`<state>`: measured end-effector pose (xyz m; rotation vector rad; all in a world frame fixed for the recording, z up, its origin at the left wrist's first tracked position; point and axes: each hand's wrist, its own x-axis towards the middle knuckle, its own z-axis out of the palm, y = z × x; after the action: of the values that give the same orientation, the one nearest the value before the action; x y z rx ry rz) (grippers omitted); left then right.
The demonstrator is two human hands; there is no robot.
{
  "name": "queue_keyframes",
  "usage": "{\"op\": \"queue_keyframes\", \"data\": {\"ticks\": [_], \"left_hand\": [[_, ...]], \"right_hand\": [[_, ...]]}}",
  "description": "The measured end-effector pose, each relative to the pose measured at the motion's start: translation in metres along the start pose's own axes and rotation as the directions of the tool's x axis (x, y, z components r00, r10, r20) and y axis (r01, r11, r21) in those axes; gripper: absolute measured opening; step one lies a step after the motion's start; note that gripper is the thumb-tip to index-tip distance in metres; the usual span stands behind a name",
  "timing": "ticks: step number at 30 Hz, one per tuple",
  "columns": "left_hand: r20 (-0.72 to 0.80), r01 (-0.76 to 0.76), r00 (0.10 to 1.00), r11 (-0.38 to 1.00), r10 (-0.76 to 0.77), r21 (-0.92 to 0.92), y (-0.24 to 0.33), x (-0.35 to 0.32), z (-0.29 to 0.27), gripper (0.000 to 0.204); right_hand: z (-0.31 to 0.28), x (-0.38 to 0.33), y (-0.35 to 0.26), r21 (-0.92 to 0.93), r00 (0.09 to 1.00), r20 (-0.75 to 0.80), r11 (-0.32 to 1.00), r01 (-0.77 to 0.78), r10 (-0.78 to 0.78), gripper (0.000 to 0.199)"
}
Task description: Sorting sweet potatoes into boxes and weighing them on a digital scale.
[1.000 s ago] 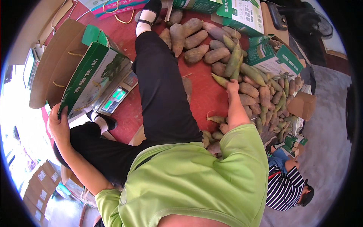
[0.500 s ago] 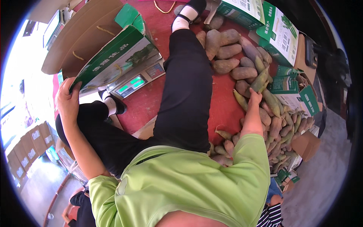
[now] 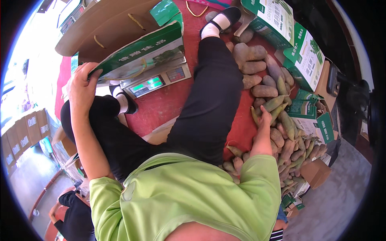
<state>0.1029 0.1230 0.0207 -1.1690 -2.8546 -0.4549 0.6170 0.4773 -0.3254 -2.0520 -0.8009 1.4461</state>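
Note:
My left hand (image 3: 83, 82) grips the near left corner of a green and brown cardboard gift box (image 3: 132, 56), thumb over its edge. The box has yellow rope handles, and its top gapes. It rests on a digital scale (image 3: 157, 82) with a lit green display, partly covered by the box. On the right, my right hand (image 3: 265, 117) closes round the lower end of a green radish (image 3: 274, 103) at the edge of a pile. Another green radish (image 3: 287, 124) lies just beyond, among many reddish-brown roots (image 3: 264, 91). The fingers' undersides are hidden.
Green and white cartons (image 3: 305, 56) stand at the far right, and a smaller opened carton (image 3: 309, 116) borders the pile. My legs (image 3: 217, 88) straddle the red surface (image 3: 173, 100). Brown boxes (image 3: 24, 136) line the left. Another person (image 3: 74, 217) is at lower left.
The view has shifted, so the box and scale appear farther right. My right hand has drawn slightly left, and the green radish by it lies at a flatter angle. My left hand keeps its hold.

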Motion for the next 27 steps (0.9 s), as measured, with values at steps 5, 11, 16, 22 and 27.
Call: {"op": "queue_keyframes", "data": {"ticks": [5,11,16,22,27], "left_hand": [[-0.002,-0.016,1.0,1.0,0.016,0.024,0.001,-0.001,-0.001,0.01],[-0.048,-0.073,0.996,0.997,0.075,0.04,-0.006,-0.004,-0.002,0.009],[0.015,-0.046,0.999,0.997,0.045,0.065,-0.001,-0.004,-0.007,0.011],[0.011,-0.072,0.997,0.997,0.072,0.031,-0.003,-0.005,-0.008,0.009],[0.011,-0.075,0.997,0.996,0.074,0.041,-0.007,-0.006,-0.005,0.009]], "right_hand": [[-0.005,-0.037,0.014,-0.077,0.974,0.051,0.973,-0.216,0.22,0.045],[-0.006,-0.075,0.038,-0.155,0.963,0.183,0.973,-0.171,0.198,0.043],[0.006,-0.108,0.027,-0.206,0.961,0.207,0.968,-0.142,0.185,0.043],[0.026,-0.12,-0.016,-0.303,0.929,0.35,0.925,0.231,-0.118,0.043],[0.073,-0.173,-0.106,-0.16,0.688,0.583,0.77,0.618,-0.431,0.051]]}}
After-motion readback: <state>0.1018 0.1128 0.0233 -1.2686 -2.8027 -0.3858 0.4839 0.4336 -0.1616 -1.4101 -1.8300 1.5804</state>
